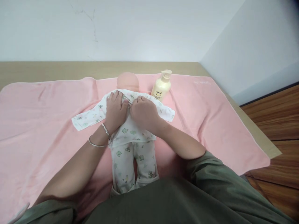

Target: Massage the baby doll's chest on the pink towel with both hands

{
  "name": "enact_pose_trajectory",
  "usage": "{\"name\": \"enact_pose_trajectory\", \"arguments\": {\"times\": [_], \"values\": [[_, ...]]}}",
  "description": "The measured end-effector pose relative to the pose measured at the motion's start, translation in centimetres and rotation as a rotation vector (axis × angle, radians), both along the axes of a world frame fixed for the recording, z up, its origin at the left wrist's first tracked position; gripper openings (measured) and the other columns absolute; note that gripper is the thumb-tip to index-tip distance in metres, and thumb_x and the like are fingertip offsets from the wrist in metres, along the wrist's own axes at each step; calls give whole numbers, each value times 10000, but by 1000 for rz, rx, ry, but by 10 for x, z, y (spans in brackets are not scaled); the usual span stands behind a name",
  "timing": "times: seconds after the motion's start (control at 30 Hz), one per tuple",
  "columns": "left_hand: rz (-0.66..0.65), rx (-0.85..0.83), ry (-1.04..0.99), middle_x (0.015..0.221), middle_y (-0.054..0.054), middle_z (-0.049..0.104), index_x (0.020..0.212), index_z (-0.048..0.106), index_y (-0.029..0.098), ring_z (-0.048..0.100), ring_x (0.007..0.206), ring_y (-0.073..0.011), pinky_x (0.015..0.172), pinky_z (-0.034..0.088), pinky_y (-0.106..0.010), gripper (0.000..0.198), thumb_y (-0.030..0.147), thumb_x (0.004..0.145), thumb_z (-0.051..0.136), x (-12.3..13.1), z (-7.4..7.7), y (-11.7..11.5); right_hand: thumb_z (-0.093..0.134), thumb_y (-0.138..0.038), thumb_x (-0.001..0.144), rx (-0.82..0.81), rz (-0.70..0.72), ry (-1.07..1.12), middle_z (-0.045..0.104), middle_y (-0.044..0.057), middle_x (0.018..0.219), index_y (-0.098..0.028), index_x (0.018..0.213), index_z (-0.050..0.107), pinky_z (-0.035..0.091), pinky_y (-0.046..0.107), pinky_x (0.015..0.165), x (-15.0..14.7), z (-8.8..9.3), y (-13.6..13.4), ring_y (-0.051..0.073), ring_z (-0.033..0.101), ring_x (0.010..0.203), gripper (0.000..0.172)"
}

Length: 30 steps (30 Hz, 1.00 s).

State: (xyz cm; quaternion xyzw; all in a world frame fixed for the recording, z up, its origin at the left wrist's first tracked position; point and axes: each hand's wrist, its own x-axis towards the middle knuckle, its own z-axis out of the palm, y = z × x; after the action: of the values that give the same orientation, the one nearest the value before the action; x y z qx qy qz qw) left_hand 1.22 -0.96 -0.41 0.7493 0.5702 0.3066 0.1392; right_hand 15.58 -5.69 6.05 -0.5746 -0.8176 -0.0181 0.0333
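A doll [127, 81] with a smooth, bare head lies on a pink blanket [224, 118], its legs toward me. It wears a white baby shirt [130, 134] printed with small animals, and matching pants [123, 165]. Both sleeves spread out to the sides. My left hand [116, 110] rests flat on the chest of the shirt, its fingers stretched toward the collar. Close beside it, my right hand [144, 112] is closed in a pinch on the shirt's front near the neckline. The pinched fingertips are partly hidden.
A cream pump bottle [161, 86] stands on the blanket just right of the doll's head. Behind, a strip of the light wooden table [70, 70] runs along a white wall [149, 31]. Brown wood-grain panels [280, 118] stand beyond the table's right edge.
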Motion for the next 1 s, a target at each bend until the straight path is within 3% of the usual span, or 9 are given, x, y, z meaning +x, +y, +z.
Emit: {"name": "enact_pose_trajectory", "arguments": {"times": [0.13, 0.2, 0.27, 0.47, 0.63, 0.87, 1.0], "values": [[-4, 14, 5, 1630, -195, 490, 1483, 538, 98, 370, 1584, -339, 1349, 232, -578, 593, 391, 1018, 316, -1, -1, 2, 295, -350, 1118, -102, -75, 128, 445, 271, 1652, 82, 1570, 403, 333, 464, 1293, 7, -5, 22, 373, 394, 1568, 634], [-5, -4, 27, 1629, -221, 482, 1495, 527, 52, 371, 1580, -358, 1351, 231, -579, 614, 370, 1020, 304, -1, 2, 1, 316, -437, 1120, -158, -124, 182, 314, 245, 1730, 60, 1637, 275, 261, 491, 1332, 10, -10, 32, 382, 283, 1625, 718], [-6, -12, 44, 1610, -244, 493, 1483, 533, 23, 391, 1565, -367, 1350, 240, -580, 611, 346, 1022, 295, 2, 8, -5, 346, -459, 1112, -163, -135, 211, 286, 243, 1740, 50, 1644, 263, 236, 518, 1338, 11, -14, 39, 390, 244, 1639, 741], [-55, 10, 76, 1548, -195, 563, 1406, 613, 88, 452, 1518, -352, 1338, 305, -572, 517, 237, 974, 372, 9, 27, -29, 343, -394, 1108, -102, -89, 178, 322, 281, 1712, 85, 1611, 314, 250, 534, 1326, 14, -20, 40, 405, 301, 1613, 695], [-68, -73, 14, 1459, -134, 647, 1256, 715, 160, 532, 1438, -325, 1309, 378, -555, 450, 221, 954, 387, 6, 37, -26, 359, -412, 1103, -83, -83, 169, 334, 289, 1704, 87, 1606, 324, 265, 542, 1321, 14, -20, 40, 408, 322, 1604, 709], [36, -125, -88, 1559, -115, 587, 1308, 690, 157, 471, 1513, -309, 1344, 315, -539, 488, 305, 994, 347, -2, 31, -12, 360, -435, 1112, -44, -116, 143, 375, 274, 1692, 38, 1625, 331, 279, 543, 1316, 7, -17, 28, 422, 358, 1586, 698], [28, -106, -101, 1426, -123, 673, 1233, 682, 197, 567, 1387, -285, 1301, 383, -506, 457, 347, 994, 323, -7, 21, 0, 374, -389, 1105, 52, -74, 91, 438, 324, 1634, 58, 1595, 376, 336, 552, 1282, -4, -17, 7, 433, 427, 1541, 664]]}}
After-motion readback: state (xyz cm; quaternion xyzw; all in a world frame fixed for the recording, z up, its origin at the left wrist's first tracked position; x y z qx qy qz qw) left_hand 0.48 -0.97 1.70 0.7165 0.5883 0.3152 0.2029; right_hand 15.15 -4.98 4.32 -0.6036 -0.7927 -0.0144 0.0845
